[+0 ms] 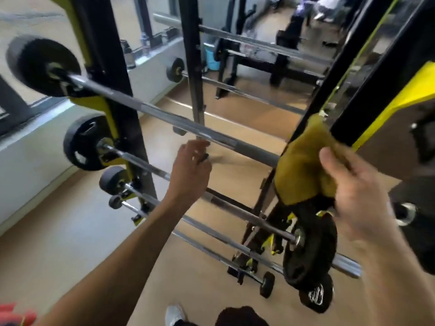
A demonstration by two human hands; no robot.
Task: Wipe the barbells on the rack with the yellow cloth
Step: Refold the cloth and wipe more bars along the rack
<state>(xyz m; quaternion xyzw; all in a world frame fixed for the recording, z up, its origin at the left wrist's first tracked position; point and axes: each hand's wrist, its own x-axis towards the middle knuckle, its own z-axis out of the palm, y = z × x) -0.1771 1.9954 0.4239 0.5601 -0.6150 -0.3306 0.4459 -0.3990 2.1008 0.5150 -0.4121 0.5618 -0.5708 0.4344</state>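
Note:
Several barbells lie across a black and yellow rack (122, 107), stepped downward toward me. The top barbell (179, 121) runs from a black plate at upper left down to the right. My right hand (357, 191) grips the yellow cloth (303, 165), which is wrapped over the right end of that top bar. Just below the bar's middle, my left hand (190, 170) hovers with fingers loosely curled and holds nothing. The second barbell (226, 205) passes behind my left hand to a black plate (308, 252) at lower right.
A mirror behind the rack reflects more bars and a blue bin (210, 58). A low grey wall (30, 161) runs along the left. The rack's right upright (376, 74) stands close to my right hand. Tan floor (77, 243) spreads below, with my shoe (174, 314) at the bottom.

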